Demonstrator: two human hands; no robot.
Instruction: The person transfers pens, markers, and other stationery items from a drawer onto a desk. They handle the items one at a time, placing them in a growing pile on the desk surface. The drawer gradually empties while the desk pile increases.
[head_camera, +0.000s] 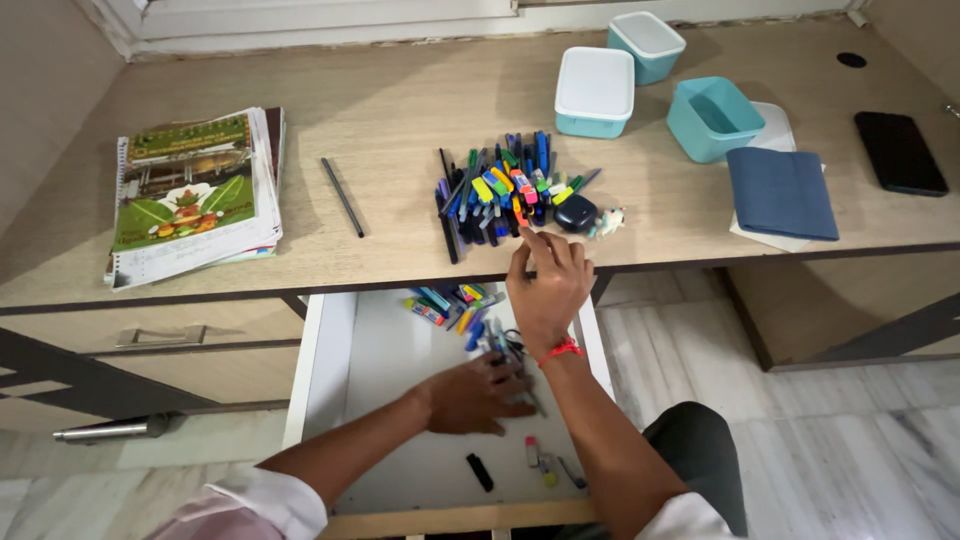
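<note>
A heap of coloured pens and markers (505, 190) lies near the front edge of the wooden desk (400, 110). My right hand (545, 285), with a red thread at the wrist, reaches up to the heap, fingertips touching its near edge, nothing clearly gripped. My left hand (475, 395) rests palm down inside the open white drawer (375, 370), fingers spread over a few pens. More pens (450, 303) lie at the drawer's back. Small items (480, 472) are scattered at its front.
A stack of notebooks (190, 195) sits on the desk's left, a single dark pen (342, 197) beside it. Three teal boxes (595, 92), a blue folded cloth (782, 192) and a black phone (900, 152) are on the right. A dark round object (576, 212) adjoins the heap.
</note>
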